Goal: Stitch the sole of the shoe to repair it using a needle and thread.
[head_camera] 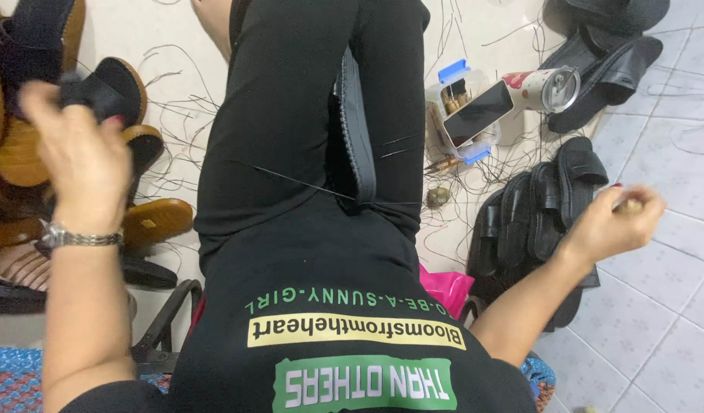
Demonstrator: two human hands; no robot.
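- Head view: left hand (76,153) grips a black sandal (99,92) over the sandal pile (149,222), far left.
- Right hand (608,222) is clenched on a small wooden-handled tool (631,205), above the black sandals (536,214) on the right.

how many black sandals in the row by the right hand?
4 black sandals, side by side on the tile left of the right hand: the first, the second, the third and the fourth. More may lie hidden under the forearm.
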